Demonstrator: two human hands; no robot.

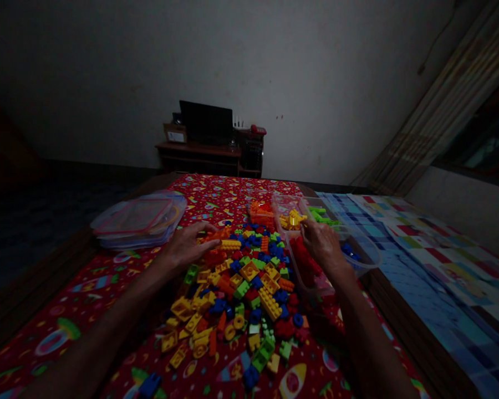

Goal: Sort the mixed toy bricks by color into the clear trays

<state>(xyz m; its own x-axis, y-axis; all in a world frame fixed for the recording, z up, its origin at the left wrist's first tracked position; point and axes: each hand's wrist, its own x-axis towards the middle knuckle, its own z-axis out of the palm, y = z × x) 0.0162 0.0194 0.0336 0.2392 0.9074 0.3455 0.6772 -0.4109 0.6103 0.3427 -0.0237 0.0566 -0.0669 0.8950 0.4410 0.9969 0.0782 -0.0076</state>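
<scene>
A large heap of mixed toy building bricks [249, 271], in yellow, blue, green, red and orange, is spread over the table. At its far left edge is my left hand [191, 244], thumb and forefinger apart, beside orange bricks [220, 233] and a long yellow brick [232, 244]. My right hand [325, 244] reaches over the clear plastic containers, its fingers pinched at a small yellow brick just above the container of yellow bricks [291, 220]. Red bricks [303, 257] lie in the container under that hand, partly hidden by it.
Orange bricks [261, 213], green bricks [322, 216] and blue bricks [350, 252] sit in neighbouring clear containers. Stacked plastic lids [139, 219] lie at the left on the red patterned tablecloth [216, 194]. A bed [432, 266] adjoins the right side; a monitor [207, 123] stands behind.
</scene>
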